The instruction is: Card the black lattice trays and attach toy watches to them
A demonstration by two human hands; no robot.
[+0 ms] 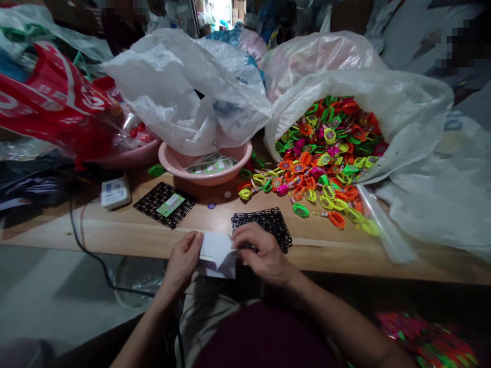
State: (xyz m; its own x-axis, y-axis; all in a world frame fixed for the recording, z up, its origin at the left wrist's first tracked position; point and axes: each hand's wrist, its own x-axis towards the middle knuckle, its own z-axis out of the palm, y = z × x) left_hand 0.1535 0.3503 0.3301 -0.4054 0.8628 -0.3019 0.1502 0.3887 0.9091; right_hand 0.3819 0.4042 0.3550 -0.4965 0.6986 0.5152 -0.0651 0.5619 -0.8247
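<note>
From above, a folded white paper sheet point(217, 258) sits between my hands over the near edge of the wooden surface point(318, 260), its longer side running left to right and a pointed flap aiming toward me. My left hand point(183, 260) pinches its left side, while my right hand point(261, 253), fingers curled, grips its right corner just over a black plastic mesh grid point(264, 227).

The white paper sheet point(217, 255) is partly hidden by the left hand point(184, 260) and right hand point(263, 253) (the black plastic mesh point(266, 225) is covered too), and the print on the cards point(210, 163) in the pink basin point(180, 171) is too small to be read.
</note>
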